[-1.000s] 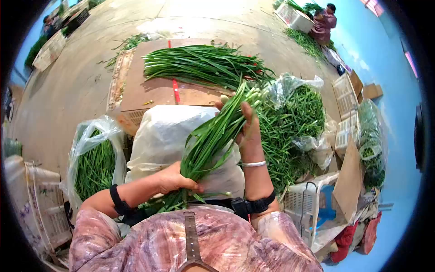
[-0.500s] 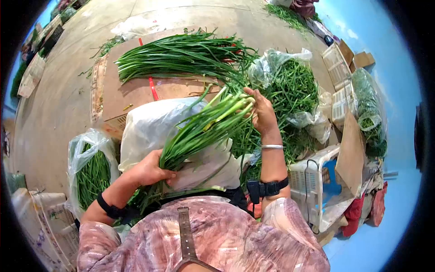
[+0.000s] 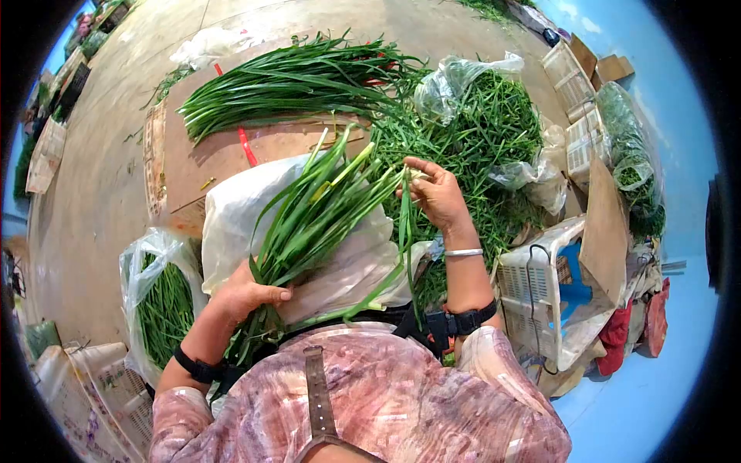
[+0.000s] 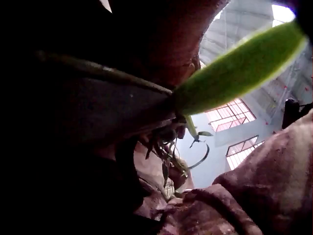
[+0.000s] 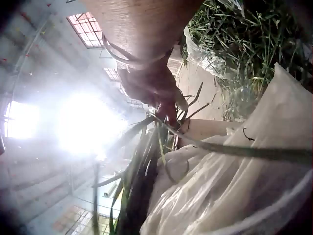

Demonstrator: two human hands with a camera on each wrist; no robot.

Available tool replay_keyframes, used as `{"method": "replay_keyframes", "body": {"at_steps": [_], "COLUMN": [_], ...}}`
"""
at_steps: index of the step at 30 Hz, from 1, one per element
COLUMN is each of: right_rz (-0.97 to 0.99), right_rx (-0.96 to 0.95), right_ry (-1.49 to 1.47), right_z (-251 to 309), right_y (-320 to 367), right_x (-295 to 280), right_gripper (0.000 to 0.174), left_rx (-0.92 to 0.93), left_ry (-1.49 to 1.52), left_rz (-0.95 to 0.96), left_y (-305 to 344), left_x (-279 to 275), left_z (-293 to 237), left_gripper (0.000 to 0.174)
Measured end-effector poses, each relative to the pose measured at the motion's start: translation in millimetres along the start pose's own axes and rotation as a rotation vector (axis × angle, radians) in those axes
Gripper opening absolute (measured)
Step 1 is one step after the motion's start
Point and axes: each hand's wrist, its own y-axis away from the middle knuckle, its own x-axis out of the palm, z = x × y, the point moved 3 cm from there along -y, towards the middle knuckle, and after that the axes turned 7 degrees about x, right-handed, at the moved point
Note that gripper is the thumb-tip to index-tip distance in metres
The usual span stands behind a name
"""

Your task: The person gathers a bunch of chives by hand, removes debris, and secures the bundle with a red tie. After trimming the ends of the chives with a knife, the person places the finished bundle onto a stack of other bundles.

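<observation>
A loose bunch of garlic chives (image 3: 316,220) slants across the person's lap in the head view, pale stem ends toward the upper right. My left hand (image 3: 247,292) grips its leafy lower part, thumb across the leaves. At the pale ends, my right hand (image 3: 438,194) pinches a few leaves (image 3: 407,231) that dangle from its fingertips. The right wrist view shows that hand (image 5: 151,85) from behind, over the dark bunch (image 5: 142,181). One broad leaf (image 4: 239,68) fills much of the dim left wrist view, where the hand's grip is hidden.
A white plastic sheet (image 3: 231,212) covers the lap. Ahead, a pile of chives (image 3: 285,89) lies on a brown board (image 3: 197,158). Loose greens (image 3: 494,131) heap at the right, beside a white crate (image 3: 532,285). A bag of greens (image 3: 162,309) stands left.
The bunch has swung left and spread wider at its pale ends. My right hand has drawn away to the right, with several leaves now hanging from its fingers. The head view has shifted.
</observation>
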Motion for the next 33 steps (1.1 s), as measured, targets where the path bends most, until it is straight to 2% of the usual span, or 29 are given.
{"method": "replay_keyframes", "body": {"at_steps": [1,3,5,7,8,9,11,12,13,15,16,18,19,20,21,22,23,25,27,29,31,33], "right_rz": [0.003,-0.036,0.009,-0.136,-0.241,-0.244,-0.256,-0.274,-0.272,-0.293,-0.321,-0.337,-0.411,-0.592,-0.825,-0.853,-0.808,-0.662,-0.272,-0.037,-0.007,0.016], "right_rx": [0.008,-0.008,-0.004,0.03,0.009,0.011,-0.02,-0.193,-0.188,-0.438,-0.319,-0.27,-0.34,-0.226,-0.143,0.047,0.261,-0.188,-0.193,0.009,0.027,0.039], "right_ry": [-0.003,0.072,0.056,0.202,0.37,0.369,0.777,0.809,0.806,0.834,0.767,0.743,0.783,0.932,1.306,1.532,1.585,1.445,0.757,0.439,0.412,0.474], "right_z": [-1.0,-0.2,0.4,2.4,1.3,-1.3,-11.6,-20.2,-28.6,-26.2,-24.3,-16.9,-15.8,-9.9,2.7,7.7,12.8,10.9,18.7,6.6,-11.2,-4.6], "right_y": [1.1,1.7,3.6,10.3,13.9,14.4,10.0,8.7,7.4,11.0,10.3,9.7,4.4,2.8,5.9,11.2,10.6,-1.4,-1.1,-0.2,-14.3,-15.4], "right_x": [1.7,0.5,0.8,2.6,0.4,-2.0,-7.0,-7.0,-11.3,-18.8,-30.7,-66.0,-93.3,-117.8,-130.7,-141.9,-144.0,-127.4,-56.2,-4.4,3.7,5.8], "right_gripper": [0.037,0.042,0.043,0.042,0.039,0.039,0.036,0.029,0.029,0.023,0.021,0.021,0.02,0.019,0.023,0.026,0.037,0.051,0.06,0.054,0.043,0.039], "left_rx": [-0.079,-0.067,-0.079,-0.097,-0.112,-0.116,-0.121,-0.124,-0.12,-0.113,-0.108,-0.101,-0.102,-0.102,-0.101,-0.116,-0.129,-0.125,-0.136,-0.141,-0.136,-0.133], "left_ry": [0.092,0.101,0.177,0.182,0.189,0.188,0.196,0.196,0.241,0.283,0.292,0.3,0.299,0.298,0.299,0.266,0.232,0.235,0.23,0.247,0.247,0.253], "left_rz": [0.004,0.011,0.028,0.019,0.008,0.011,-0.014,-0.016,0.005,0.025,0.031,0.037,0.043,0.049,0.05,0.049,0.047,0.042,0.043,0.033,0.021,0.003], "left_y": [2.5,1.6,2.1,2.6,2.7,2.7,2.8,2.3,2.1,2.0,2.0,2.2,2.0,0.9,0.6,0.0,-1.5,-3.1,-2.0,-3.5,-2.3,0.0], "left_x": [0.5,-0.3,1.0,-0.3,-0.7,0.2,0.8,0.3,0.4,-0.5,-1.3,-2.1,-1.8,-2.2,-3.1,-4.9,-5.9,-5.3,-3.7,-2.6,-1.5,-3.9], "left_z": [3.5,8.7,8.8,13.2,16.1,18.1,21.2,21.1,20.1,19.7,20.8,20.3,19.7,20.1,21.4,24.5,26.3,26.2,25.6,23.1,21.9,20.2], "left_gripper": [0.047,0.045,0.045,0.045,0.045,0.045,0.046,0.046,0.04,0.034,0.034,0.033,0.032,0.032,0.032,0.037,0.042,0.041,0.039,0.036,0.034,0.033]}}
